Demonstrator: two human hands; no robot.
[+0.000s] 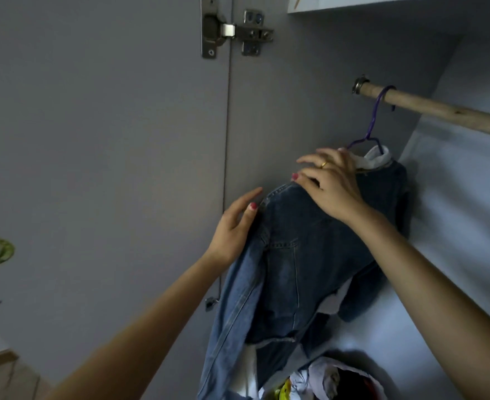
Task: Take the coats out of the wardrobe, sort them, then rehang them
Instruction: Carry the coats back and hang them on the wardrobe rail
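While the right hand (329, 187) lies fingers spread and relaxed on the shoulder of 1 denim coat (293, 264), the left hand (233, 226) presses flat, fingers straight, against its left edge. 1 purple hanger (375, 119) carries the coat on 1 wooden rail (451, 112), close to the rail's wall end. 1 metal hinge (232, 31) joins the grey door (93, 140) to the wardrobe side wall (310, 96). Mixed clothes (333, 379) lie below.

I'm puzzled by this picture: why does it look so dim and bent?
Head view: dim, bluish light; the wooden rail slants from wide-angle distortion; the blue denim jacket is sharp enough to show stitching, while the bottom clothes pile is soft.
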